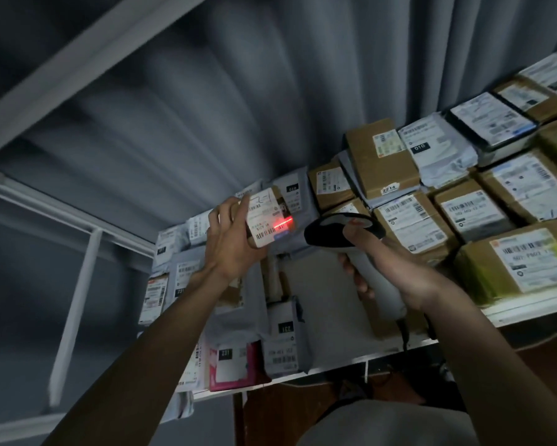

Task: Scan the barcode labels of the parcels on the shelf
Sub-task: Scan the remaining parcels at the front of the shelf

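Two hands, parcel [268, 220] half-covered, scanner [351, 233] gripped

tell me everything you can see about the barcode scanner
The barcode scanner is a handheld, pistol-shaped unit with a black head and a pale grey handle, apparently plastic. The right hand grips the handle, thumb lying on top of the head. A dark cable trails from the handle's base. It is held above the shelf, head aimed left at a small box held in the left hand, where its red line falls on the label.

Labelled parcel [270, 220] (red-lit); shelf-crowding parcels [463, 201]
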